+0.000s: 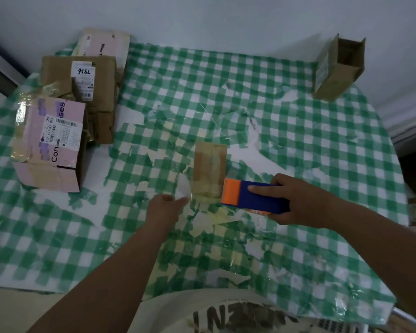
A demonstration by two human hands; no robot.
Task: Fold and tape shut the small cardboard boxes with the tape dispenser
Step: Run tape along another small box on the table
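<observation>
Box, small and brown, lies flat at mid-table on the torn green checked cloth. Your right hand grips the blue-and-orange tape dispenser, forefinger laid along its top, orange end touching the box's near right corner. Your left hand pinches clear tape just left of the box.

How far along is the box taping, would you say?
Partway, it seems. Done: the small box at the table's centre is closed, with tape along its top. In hand: the right hand holds the blue and orange tape dispenser at that box's near end, while the left hand pinches clear tape beside it. Left: the open box at the far right corner is untaped.
</observation>
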